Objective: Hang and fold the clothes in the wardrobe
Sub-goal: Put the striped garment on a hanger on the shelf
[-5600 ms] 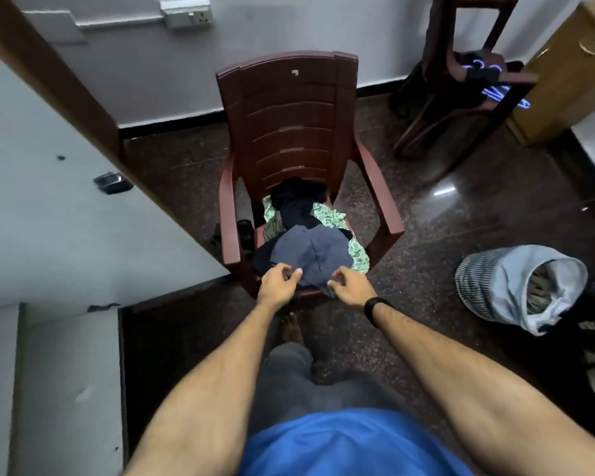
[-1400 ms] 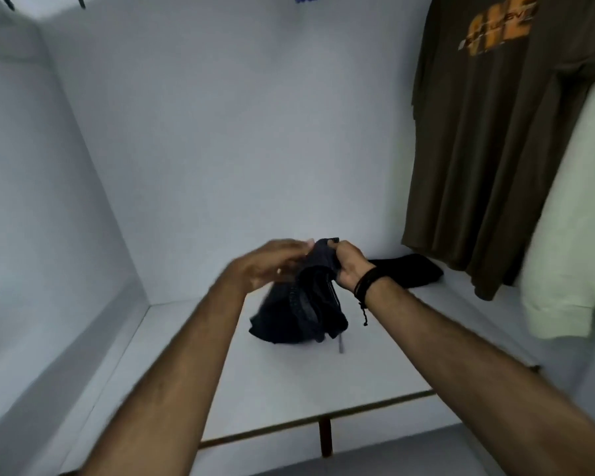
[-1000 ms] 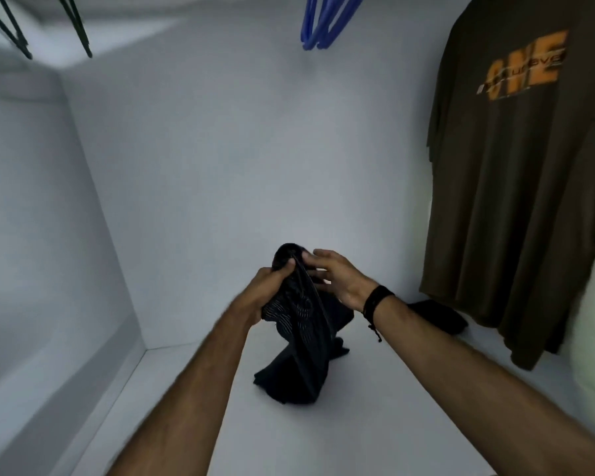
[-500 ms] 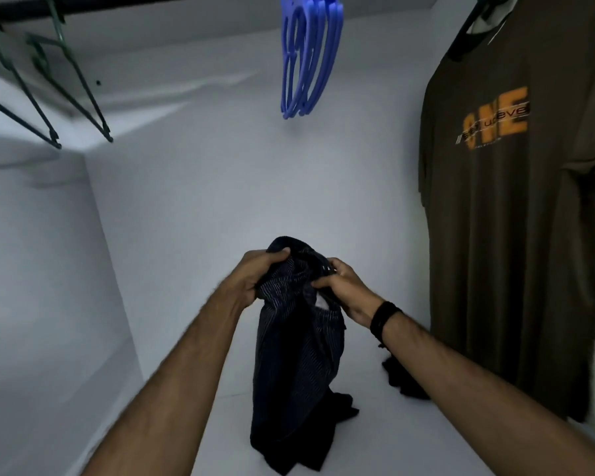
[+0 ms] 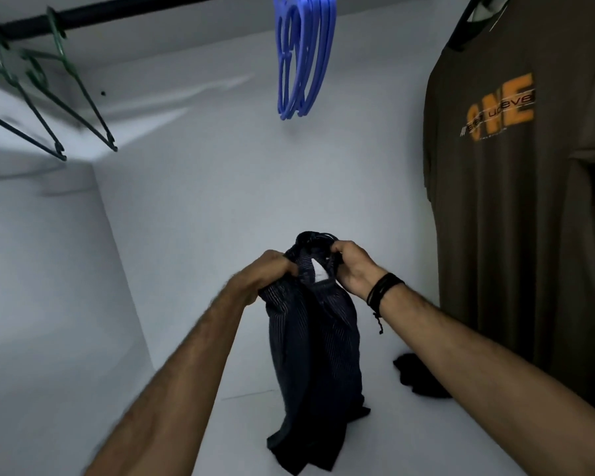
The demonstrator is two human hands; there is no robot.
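Observation:
A dark navy striped garment (image 5: 315, 352) hangs from both my hands inside the white wardrobe. My left hand (image 5: 268, 273) grips its top edge on the left and my right hand (image 5: 352, 269) grips it on the right, with a white label showing between them. Its lower end bunches on the wardrobe shelf (image 5: 220, 438). Several blue hangers (image 5: 302, 60) hang from above, right over the garment.
A black rail (image 5: 93, 15) at the top left carries green wire hangers (image 5: 66, 97). A brown T-shirt (image 5: 522, 201) with orange lettering hangs at the right. A small black cloth (image 5: 419, 374) lies on the shelf beneath it.
I have lifted the garment off the shelf and spread its top edge between both hands. The view has tilted up, bringing the rail and hangers into sight.

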